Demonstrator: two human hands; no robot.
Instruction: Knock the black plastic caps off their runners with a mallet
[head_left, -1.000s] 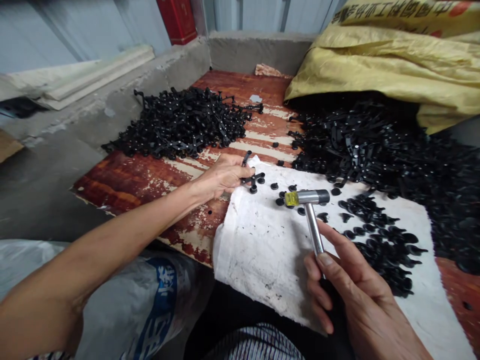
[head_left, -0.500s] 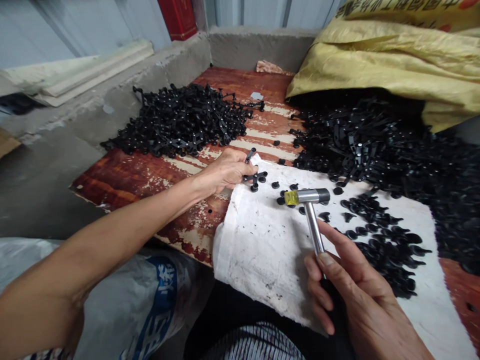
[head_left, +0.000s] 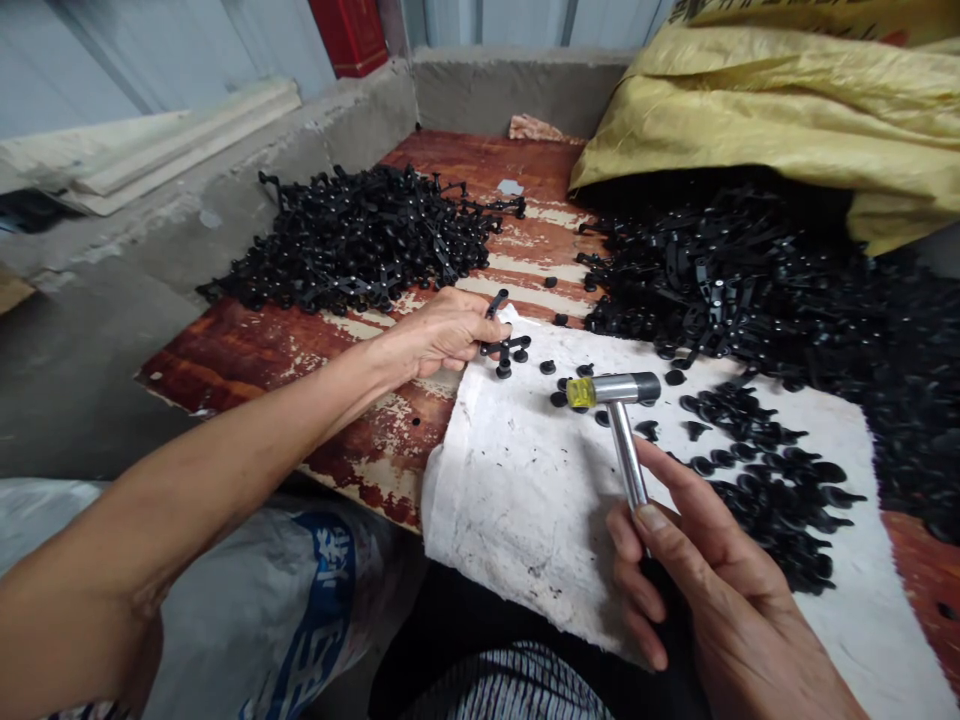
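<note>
My left hand (head_left: 450,333) is closed on a black jointed plastic bracket (head_left: 496,303) at the far left corner of a white cloth (head_left: 517,500). The bracket's arms poke out past my thumb, and its lower ends are at small black round-based pegs on the cloth. In my right hand (head_left: 697,570) is a small mallet (head_left: 619,392) with a metal head, one yellow face and one black face. My fingers wrap its handle, and the head hangs over the cloth above several loose pegs. More black pegs (head_left: 780,490) lie in a cluster right of the mallet.
A heap of black brackets (head_left: 367,240) sits at the back left of the worn red board (head_left: 337,350). Another heap (head_left: 720,270) spills from a yellow sack (head_left: 750,110) at the right. A low concrete wall (head_left: 517,90) borders the back. A pale plastic sack (head_left: 225,600) lies lower left.
The view has shifted very slightly. Both hands keep their grips on the bracket and the mallet, with almost no movement.
</note>
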